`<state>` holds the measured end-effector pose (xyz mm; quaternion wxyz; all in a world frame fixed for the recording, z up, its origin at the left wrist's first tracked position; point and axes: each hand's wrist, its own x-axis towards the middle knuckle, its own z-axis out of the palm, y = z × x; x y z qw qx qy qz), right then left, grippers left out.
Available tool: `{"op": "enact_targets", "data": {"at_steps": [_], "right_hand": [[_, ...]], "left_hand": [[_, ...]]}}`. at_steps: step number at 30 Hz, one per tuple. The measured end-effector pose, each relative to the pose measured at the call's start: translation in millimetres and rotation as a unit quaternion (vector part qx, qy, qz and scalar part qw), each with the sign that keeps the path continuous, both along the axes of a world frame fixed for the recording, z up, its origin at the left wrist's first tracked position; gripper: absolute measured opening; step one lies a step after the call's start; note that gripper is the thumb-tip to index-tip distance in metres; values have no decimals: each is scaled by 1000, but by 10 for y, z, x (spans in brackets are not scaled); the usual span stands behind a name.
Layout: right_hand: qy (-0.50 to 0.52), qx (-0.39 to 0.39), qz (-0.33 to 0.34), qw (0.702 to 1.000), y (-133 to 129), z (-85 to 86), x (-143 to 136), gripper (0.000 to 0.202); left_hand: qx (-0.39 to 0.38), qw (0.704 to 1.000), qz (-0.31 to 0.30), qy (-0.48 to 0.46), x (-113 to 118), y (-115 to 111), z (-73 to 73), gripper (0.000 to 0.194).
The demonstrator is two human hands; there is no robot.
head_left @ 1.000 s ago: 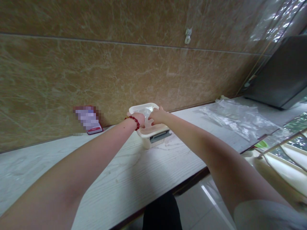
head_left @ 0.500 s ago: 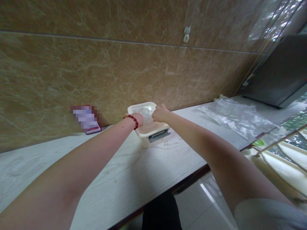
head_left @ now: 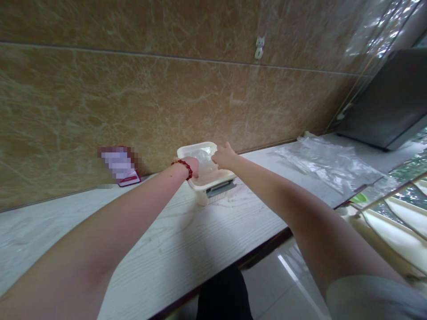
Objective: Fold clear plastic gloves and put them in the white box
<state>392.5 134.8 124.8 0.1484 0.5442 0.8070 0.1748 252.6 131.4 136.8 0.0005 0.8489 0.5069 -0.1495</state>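
Observation:
A cream plastic box (head_left: 200, 198) with a grey clip handle (head_left: 220, 189) on its near side stands on the counter against the wall. Clear plastic film (head_left: 206, 161) shows inside, along its far part. My left hand (head_left: 191, 166), with a red bead bracelet at the wrist, reaches over the left rim, its fingers pointing down inside and mostly hidden. Over the right rim is my right hand (head_left: 223, 156), fingers bent toward the inside and slightly apart, one digit raised. I see nothing gripped in it. Whether either hand touches the film is unclear.
Crumpled clear plastic bags (head_left: 330, 160) lie to the right on the white counter (head_left: 187, 240). A blurred red-edged item (head_left: 130, 179) leans on the wall at left. A dark grey appliance (head_left: 383, 98) stands at far right. The counter's front edge runs close to me.
Both hands have risen slightly in the box, and the right fingers look more spread. The film between them sits a little lower. The box has hardly moved.

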Motion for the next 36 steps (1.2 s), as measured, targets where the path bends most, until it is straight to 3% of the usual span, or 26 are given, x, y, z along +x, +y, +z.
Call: {"op": "enact_targets", "data": {"at_steps": [3,15,25,29,36], "right_hand": [[6,-1,0,1000,-34,30,27,22],[55,84,22,995,-76,125,298,20],[67,104,44,991,-115,148,259,18],[56,74,75,993,-162,129,165,22],[31,54,39,997,-164,76,120,18]], "left_hand": [[12,999,17,43,12,-29,35,33],[65,998,23,-11,-77,65,-26,31],[88,996,-2,-30,-101,75,-51,31],[91,995,-15,-46,-70,59,-45,34],[67,997,-16,-40,-51,71,-95,32]]}}
